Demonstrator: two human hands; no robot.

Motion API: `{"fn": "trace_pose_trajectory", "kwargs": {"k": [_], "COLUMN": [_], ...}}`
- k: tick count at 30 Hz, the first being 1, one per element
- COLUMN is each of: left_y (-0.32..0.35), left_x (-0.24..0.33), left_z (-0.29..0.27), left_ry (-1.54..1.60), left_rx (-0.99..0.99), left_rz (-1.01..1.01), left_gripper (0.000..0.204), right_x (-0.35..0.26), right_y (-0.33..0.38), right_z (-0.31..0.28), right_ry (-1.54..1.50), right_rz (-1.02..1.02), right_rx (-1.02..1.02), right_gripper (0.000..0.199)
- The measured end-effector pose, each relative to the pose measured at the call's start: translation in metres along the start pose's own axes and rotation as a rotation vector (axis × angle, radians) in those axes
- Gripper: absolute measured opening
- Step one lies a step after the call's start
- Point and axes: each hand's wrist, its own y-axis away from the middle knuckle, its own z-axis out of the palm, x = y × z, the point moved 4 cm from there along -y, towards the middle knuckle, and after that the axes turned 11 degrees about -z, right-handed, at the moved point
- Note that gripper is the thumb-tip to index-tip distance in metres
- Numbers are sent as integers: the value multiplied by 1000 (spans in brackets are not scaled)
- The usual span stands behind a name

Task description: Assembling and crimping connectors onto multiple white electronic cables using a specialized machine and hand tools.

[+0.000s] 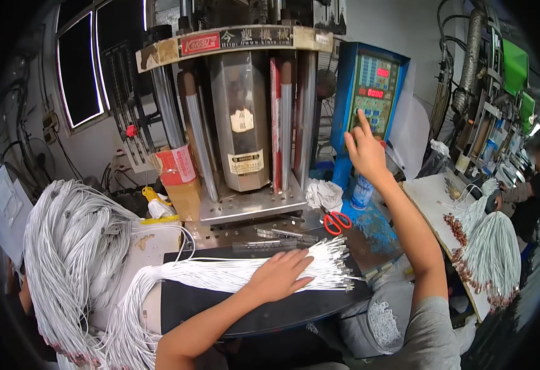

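My left hand (280,275) lies flat, fingers spread, across a thick bundle of white cables (211,272). The cables' metal-tipped connector ends (338,265) fan out just right of that hand, over a black mat (220,307). My right hand (365,151) is raised, its index fingertip at a button on the blue-framed control panel (373,80) with red lit digits. Nothing is held in it; the thumb stands apart from the pointing finger. Left of the panel stands a press machine (242,117) with steel columns. Its metal base plate (251,208) lies beyond the bundle.
Red-handled scissors (336,222), crumpled white paper (324,195) and a blue-white can (362,193) sit near the press. A large cable heap (75,246) fills the left side. More cables (489,253) lie on a right-hand table, near another person (534,191). A bag-lined bin (369,327) stands below.
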Motion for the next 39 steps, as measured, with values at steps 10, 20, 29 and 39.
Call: {"fn": "trace_pose_trajectory", "kwargs": {"k": [10, 20, 29, 39], "left_y": [1, 1, 4, 9], "left_x": [-3, -3, -1, -5], "left_z": [8, 6, 5, 8], "left_ry": [54, 89, 56, 33], "left_rx": [-50, -50, -35, 16], "left_rz": [-50, -16, -18, -18], "left_gripper": [53, 53, 53, 52], "right_x": [19, 11, 7, 6], "right_y": [-2, -7, -3, -9], "right_z": [0, 3, 1, 20], "right_ry": [-32, 71, 58, 169], "right_rz": [-38, -35, -36, -89], "right_rx": [8, -89, -80, -97], "right_gripper": [29, 35, 35, 43]}}
